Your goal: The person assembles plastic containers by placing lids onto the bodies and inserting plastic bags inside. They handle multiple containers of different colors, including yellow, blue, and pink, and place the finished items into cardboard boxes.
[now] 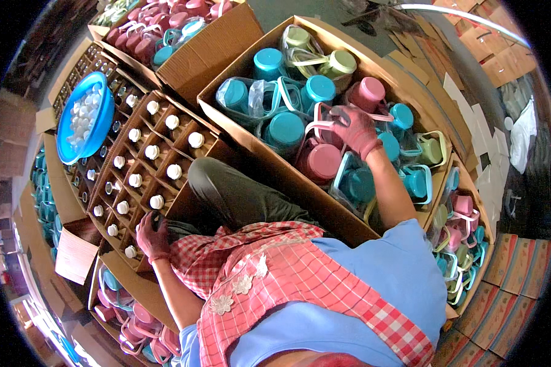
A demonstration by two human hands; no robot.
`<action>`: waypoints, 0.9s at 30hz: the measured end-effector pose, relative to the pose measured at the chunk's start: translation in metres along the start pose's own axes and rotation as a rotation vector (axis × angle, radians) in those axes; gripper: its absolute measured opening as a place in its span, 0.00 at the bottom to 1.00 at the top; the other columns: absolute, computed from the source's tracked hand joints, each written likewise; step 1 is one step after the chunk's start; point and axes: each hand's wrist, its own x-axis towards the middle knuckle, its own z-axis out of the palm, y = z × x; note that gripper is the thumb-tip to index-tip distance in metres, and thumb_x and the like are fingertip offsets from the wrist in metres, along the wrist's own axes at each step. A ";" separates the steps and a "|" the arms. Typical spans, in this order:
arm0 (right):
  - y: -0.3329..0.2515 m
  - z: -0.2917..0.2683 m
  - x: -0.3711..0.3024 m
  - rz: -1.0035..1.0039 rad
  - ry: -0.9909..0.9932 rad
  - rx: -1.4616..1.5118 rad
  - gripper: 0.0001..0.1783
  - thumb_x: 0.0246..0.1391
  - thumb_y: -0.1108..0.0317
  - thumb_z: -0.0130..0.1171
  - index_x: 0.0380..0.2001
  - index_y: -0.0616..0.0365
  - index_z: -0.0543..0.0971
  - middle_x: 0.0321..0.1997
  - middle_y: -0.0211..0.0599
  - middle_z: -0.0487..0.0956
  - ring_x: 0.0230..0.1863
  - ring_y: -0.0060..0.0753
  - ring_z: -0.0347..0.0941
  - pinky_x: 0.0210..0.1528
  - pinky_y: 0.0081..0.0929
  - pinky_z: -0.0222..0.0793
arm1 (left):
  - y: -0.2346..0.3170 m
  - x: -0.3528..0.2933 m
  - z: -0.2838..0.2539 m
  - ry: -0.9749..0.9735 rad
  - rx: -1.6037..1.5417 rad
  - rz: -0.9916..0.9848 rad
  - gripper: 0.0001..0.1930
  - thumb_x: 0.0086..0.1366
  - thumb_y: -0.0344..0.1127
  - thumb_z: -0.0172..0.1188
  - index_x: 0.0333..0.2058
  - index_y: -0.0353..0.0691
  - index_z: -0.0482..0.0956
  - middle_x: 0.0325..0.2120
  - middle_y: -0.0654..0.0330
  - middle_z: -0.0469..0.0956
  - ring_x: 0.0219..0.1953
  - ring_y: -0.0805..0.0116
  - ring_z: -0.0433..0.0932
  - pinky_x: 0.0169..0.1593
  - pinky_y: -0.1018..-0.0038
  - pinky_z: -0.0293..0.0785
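Observation:
My right hand [355,131], in a dark red glove, reaches into a large open carton [269,144]. Its fingers are closed round the pale loop handle of a pink plastic cup [322,162]. Teal cups [284,129], another pink cup [368,93] and green cups [341,62] crowd around it, some in clear plastic bags. My left hand [153,237], also gloved, is by the near edge of a divided carton [165,144], with thumb and fingers apart and nothing visible between them. White-capped bottles [156,202] stand in that carton's compartments.
A blue basin [107,116] of white caps [86,116] rests on the dividers at left. Further cartons of coloured cups stand behind [205,46], at right [462,238] and lower left [144,315]. Flattened cardboard [465,128] lies beyond the large carton; stacked boxes [514,287] line the right.

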 end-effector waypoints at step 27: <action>-0.009 -0.074 0.154 0.340 0.463 0.694 0.20 0.37 0.61 0.66 0.33 0.62 0.79 0.30 0.32 0.79 0.27 0.24 0.72 0.30 0.24 0.68 | -0.002 0.023 0.002 -0.070 -0.434 -0.175 0.21 0.48 0.35 0.67 0.42 0.38 0.77 0.37 0.59 0.79 0.38 0.63 0.78 0.44 0.73 0.72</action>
